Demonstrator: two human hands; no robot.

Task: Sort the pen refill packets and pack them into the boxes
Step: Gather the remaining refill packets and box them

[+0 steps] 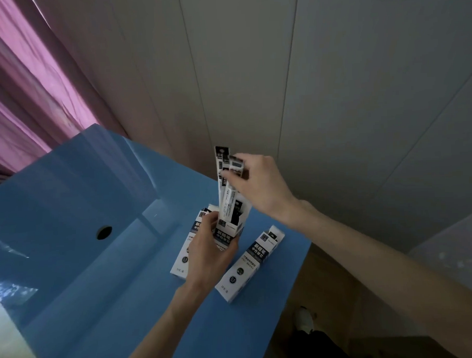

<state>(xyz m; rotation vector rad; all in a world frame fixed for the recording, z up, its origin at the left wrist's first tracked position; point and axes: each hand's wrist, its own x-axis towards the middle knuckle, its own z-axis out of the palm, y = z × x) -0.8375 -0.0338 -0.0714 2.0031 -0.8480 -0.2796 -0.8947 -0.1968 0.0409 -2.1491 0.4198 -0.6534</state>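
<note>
— What was the setting?

— A pale panelled wall [279, 82] stood behind, a pink curtain [22, 88] hung at the far left, and a glossy blue table [104, 292] with a round hole [104, 232] in it filled the lower left.

— And the hands?

— The left hand [205, 250] was curled round a white box [227, 233], holding it upright above the table, open end up. The right hand [256, 183] reached in from the right, its fingers [236, 174] bent and pinching the top ends of a bunch of packets [228, 184].

— Where were those packets?

— They stood nearly upright, lower ends down inside the held box, upper ends sticking well out above it, fanned a little apart.

— Any other boxes?

— Two. A right box [245, 265] lay flat on the table near its right edge, open end pointing far. A left box [185, 251] lay just behind the left hand, partly hidden by it. How many packets were in the bunch, I could not tell.
</note>
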